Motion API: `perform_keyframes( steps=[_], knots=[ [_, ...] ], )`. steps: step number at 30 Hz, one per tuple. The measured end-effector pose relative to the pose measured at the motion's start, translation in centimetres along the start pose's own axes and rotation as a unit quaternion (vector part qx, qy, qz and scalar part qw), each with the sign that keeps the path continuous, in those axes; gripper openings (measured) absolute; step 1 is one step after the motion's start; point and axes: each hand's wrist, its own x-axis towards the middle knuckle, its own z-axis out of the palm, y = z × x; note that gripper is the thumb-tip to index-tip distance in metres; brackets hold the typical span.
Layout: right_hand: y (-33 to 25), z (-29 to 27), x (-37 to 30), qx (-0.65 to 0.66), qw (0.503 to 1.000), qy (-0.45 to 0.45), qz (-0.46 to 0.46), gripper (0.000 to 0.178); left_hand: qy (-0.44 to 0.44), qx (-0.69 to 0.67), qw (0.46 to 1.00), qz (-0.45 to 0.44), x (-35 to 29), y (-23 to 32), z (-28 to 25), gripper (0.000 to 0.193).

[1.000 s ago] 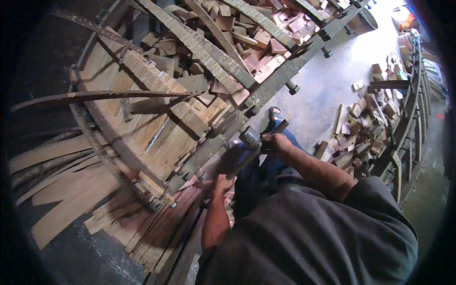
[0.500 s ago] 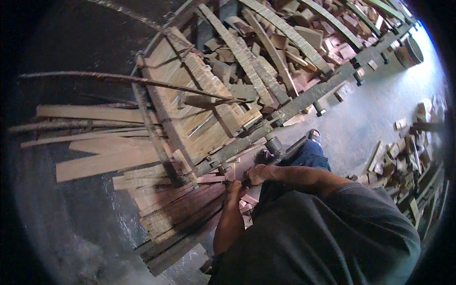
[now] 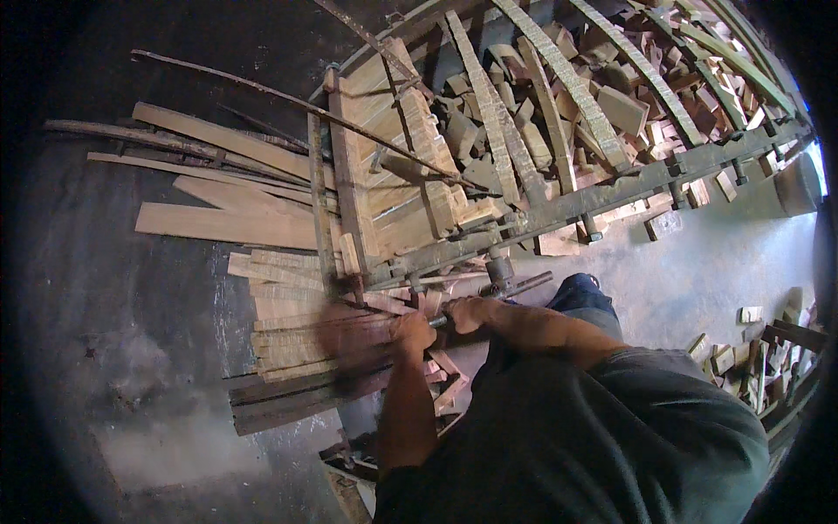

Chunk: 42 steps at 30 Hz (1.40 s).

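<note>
Both of my hands are closed on a dark metal bar [image 3: 531, 284], with a shiny stretch of it showing between them. My left hand [image 3: 412, 334] is at the bar's lower left end, and my right hand [image 3: 467, 314] grips it just to the right. Left of my left hand is a dark reddish blur that I cannot make out. Just beyond my hands runs a long metal rail [image 3: 559, 210] with bolts and a thick round stub [image 3: 500, 269]. Behind it lie glued-looking light boards [image 3: 393, 188] in a frame.
Stacked boards [image 3: 288, 327] lie left of my hands, with longer planks [image 3: 227, 225] beyond. Curved slats [image 3: 567, 83] cross a heap of wood offcuts [image 3: 620, 109] behind the rail. A thin rod [image 3: 288, 98] sticks out leftward. More scraps [image 3: 751, 358] lie at right.
The view has shifted, so the rail and boards appear turned and farther right. My hands stay closed on the bar, and more of its shiny part shows between them.
</note>
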Motion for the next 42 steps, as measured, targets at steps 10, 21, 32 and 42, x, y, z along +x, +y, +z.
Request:
perform_keyframes(
  steps=[10, 21, 32, 42],
  knots=[
    [1.4, -2.6, -4.3, 0.087, 0.992, 0.033, 0.088, 0.048, -0.044, -0.006, 0.997, 0.056, -0.8, 0.9, -3.4, 0.026],
    [8.8, 4.7, -6.8, 0.884, 0.217, 0.396, 0.124, 0.045, -0.012, -0.063, 0.957, 0.282, 1.0, -3.2, -1.3, 0.03],
    [13.5, 17.2, -1.5, 0.441, 0.71, 0.404, 0.372, 0.023, -0.176, 0.014, 0.909, 0.377, 6.6, -5.5, -1.2, 0.02],
    [10.2, 5.6, -3.2, 0.695, 0.21, 0.57, 0.385, 0.014, -0.14, -0.133, 0.932, 0.307, 11.2, -5.1, 9.6, 0.031]
  ],
)
